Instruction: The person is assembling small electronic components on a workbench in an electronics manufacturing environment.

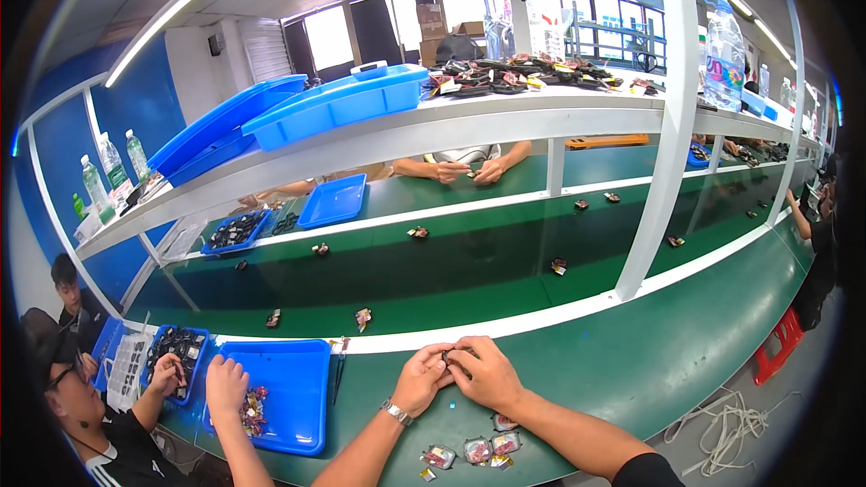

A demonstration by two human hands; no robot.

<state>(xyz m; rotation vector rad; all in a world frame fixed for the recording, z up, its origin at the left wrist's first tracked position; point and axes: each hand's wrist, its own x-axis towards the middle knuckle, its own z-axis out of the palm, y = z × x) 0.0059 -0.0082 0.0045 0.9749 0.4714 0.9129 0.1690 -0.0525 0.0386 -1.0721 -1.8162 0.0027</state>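
Observation:
My left hand (422, 381), with a metal watch at the wrist, and my right hand (488, 373) meet over the green bench. Their fingers pinch a small dark part (445, 357) between them, mostly hidden by the fingertips. Just below lies a tiny light-blue piece (452, 406). Nearer me, beside my right forearm, rest several small rounded assemblies (476, 450) with pinkish-red insides and yellow tabs. A pair of dark tweezers (339, 370) lies left of my hands, along a blue tray (311, 397) holding a heap of small wired parts (253, 410).
A co-worker's hand (225, 386) reaches over the blue tray; beside it is a bin of black parts (178, 352). A green conveyor belt (451, 280) carries scattered assemblies behind a white rail. Across it, another person's hands (469, 171) work. A white post (663, 144) supports the loaded shelf above.

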